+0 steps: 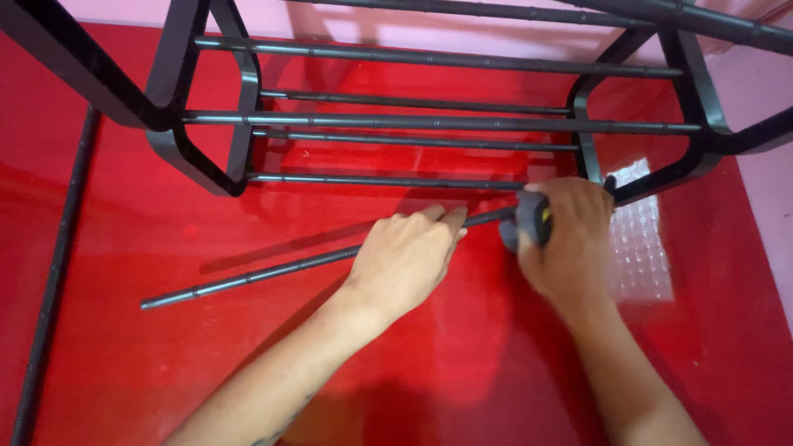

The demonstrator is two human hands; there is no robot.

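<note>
A long thin black rod [248, 279] lies slanted across the glossy red floor [149, 363]. My left hand [406, 258] rests over the rod near its right end, fingers curled down on it. My right hand [570, 235] grips a dark tool with a grey and yellow handle [533, 221], held against the rod's right end. Just beyond both hands stands a black rack frame [206, 157] with several horizontal rods between its two looped side pieces.
Another black rod [58, 256] lies along the left side of the floor. A sheet of clear bubble wrap [640, 239] sits right of my right hand. A pink wall [764, 173] borders the floor at the right and back.
</note>
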